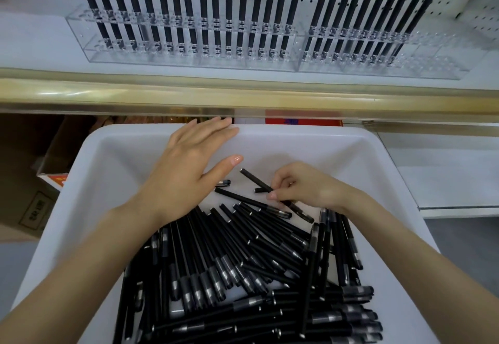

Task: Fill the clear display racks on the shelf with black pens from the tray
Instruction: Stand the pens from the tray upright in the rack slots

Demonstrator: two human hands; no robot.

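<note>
White shelving (pixel 32 46) is seen above. A neighbouring pen (pixel 243 200) might be dragged up and dropped, as one pen (pixel 255 180) is pinched among loose ones by curled fingers of the right hand (pixel 302 187). The left hand (pixel 189 165) is held flat, fingers straight. A white tray (pixel 297 130) is heaped with black pens (pixel 243 262). Two clear racks (pixel 183 44) are nearly filled, with holes (pixel 437 54) empty at the right end.

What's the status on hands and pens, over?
Left grip open, at far rim of white plastic tray. Right grip pinching slim black pen. Clear plastic racks: empty holes at right end. Nothing blocking.
</note>
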